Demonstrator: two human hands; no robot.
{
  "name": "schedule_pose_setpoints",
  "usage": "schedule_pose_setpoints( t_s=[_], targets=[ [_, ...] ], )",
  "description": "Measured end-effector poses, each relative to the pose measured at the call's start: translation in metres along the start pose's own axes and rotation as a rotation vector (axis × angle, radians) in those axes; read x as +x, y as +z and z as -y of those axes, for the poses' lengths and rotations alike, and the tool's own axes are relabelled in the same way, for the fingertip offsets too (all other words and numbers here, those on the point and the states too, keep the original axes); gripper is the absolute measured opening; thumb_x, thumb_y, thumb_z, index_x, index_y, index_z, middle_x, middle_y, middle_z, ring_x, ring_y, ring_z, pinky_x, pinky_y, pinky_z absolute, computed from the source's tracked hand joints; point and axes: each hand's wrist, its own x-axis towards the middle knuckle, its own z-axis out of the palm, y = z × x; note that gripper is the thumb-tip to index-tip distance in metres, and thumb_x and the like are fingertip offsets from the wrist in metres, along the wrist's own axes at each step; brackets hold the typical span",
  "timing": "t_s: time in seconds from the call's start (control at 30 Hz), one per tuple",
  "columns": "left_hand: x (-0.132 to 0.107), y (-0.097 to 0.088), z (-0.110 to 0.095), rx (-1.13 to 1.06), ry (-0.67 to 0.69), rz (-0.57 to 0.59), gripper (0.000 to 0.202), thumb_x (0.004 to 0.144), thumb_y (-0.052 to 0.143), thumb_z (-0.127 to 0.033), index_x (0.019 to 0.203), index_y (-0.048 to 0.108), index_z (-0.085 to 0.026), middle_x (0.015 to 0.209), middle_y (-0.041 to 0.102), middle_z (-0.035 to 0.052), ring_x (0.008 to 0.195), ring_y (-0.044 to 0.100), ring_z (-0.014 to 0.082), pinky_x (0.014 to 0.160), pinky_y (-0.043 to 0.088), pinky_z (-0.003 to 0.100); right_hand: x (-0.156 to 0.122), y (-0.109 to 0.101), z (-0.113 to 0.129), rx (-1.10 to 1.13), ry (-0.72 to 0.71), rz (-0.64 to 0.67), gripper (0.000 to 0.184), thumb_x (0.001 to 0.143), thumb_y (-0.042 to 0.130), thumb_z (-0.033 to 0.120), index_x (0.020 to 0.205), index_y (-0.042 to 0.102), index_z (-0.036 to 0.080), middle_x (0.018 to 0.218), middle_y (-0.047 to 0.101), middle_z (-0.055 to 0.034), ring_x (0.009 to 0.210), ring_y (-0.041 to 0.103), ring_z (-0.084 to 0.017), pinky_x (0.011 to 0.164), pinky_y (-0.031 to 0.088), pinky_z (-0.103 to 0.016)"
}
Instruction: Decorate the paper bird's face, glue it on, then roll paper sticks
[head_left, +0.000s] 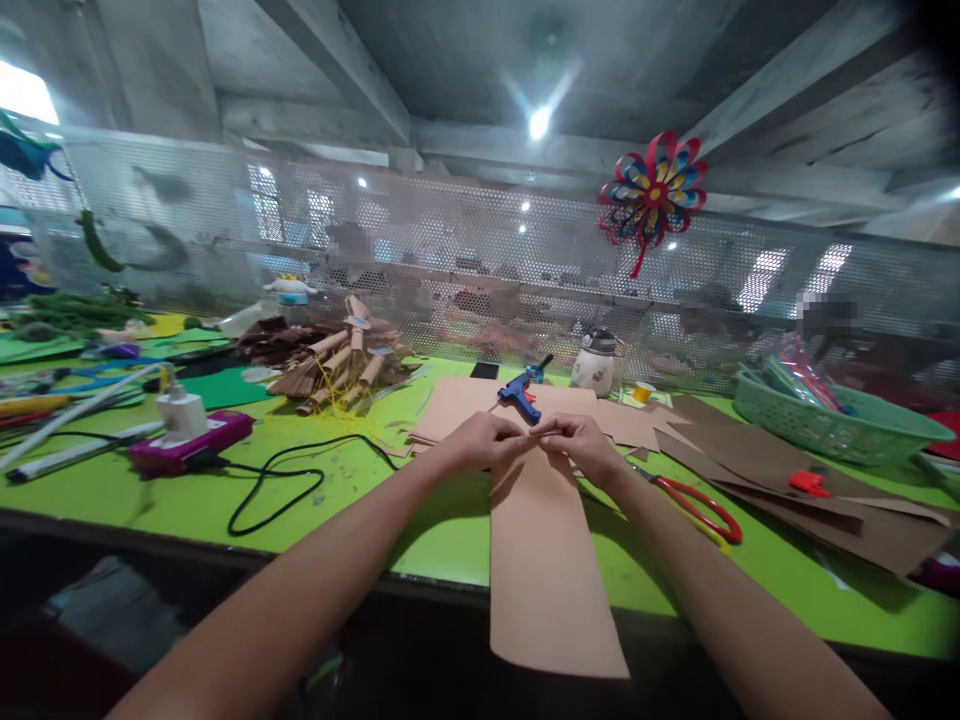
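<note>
A long tan paper strip [551, 570] hangs toward me over the table's front edge. My left hand [495, 440] and my right hand [577, 443] meet at its far end, fingers closed and pinching the paper between thumbs and fingertips. Just beyond my fingers lies a blue glue gun [519, 397], resting on a stack of tan paper sheets [450, 408]. Scissors with red and yellow handles [701, 508] lie by my right forearm. What my fingertips do at the paper's edge is partly hidden.
On the left, a purple power strip [191, 443] holds a white plug, and a black cable [274, 480] loops across the green table [352, 540]. Rolled brown paper pieces [337, 365] pile behind. Brown sheets [795, 490] and a green basket [847, 425] stand at right; a white jar [595, 365] behind.
</note>
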Motion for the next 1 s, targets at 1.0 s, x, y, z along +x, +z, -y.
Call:
schedule_pose_setpoints(
  t_s=[1.0],
  targets=[
    [-0.001,0.011,-0.003,-0.466,-0.232,0.205,0.042,0.077,0.047,-0.052,0.075,0.056,-0.011,0.058,0.033,-0.0044,0.054,0.025,0.0078,0.049,0.019,0.021,0.0,0.001,0.001,-0.058,-0.038,0.055,0.021,0.06,0.067,0.023,0.079,0.065,0.013,0.068,0.059,-0.0011,0.058,0.048,-0.01,0.054,0.035,-0.022]
  ],
)
